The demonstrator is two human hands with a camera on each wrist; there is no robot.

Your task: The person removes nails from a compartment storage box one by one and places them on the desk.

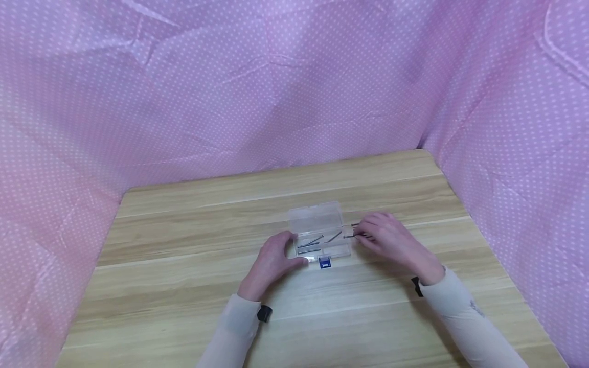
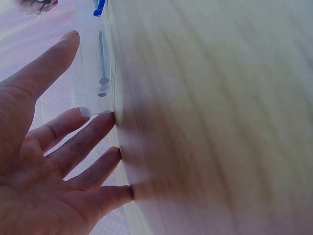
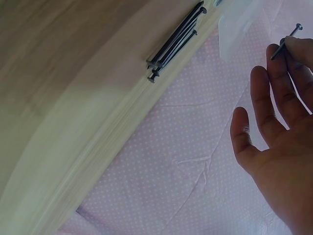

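A clear plastic box [image 1: 339, 251] lies on the table with its lid [image 1: 316, 217] raised at the back and a blue latch [image 1: 324, 262] at the front. Several nails [image 1: 309, 251] lie inside its compartments. My left hand [image 1: 274, 258] holds the box's left end, thumb at the front and index finger at the back corner; the other fingertips rest near the table. To the right of the box, my right hand [image 1: 386, 240] pinches a nail [image 3: 292, 38] between thumb and fingertips, its tip toward the box.
More loose nails [image 3: 176, 44] lie bunched on the wooden table [image 1: 184, 245], partly hidden behind the right hand in the head view. Pink dotted cloth [image 1: 276, 92] hangs behind the table and along its sides.
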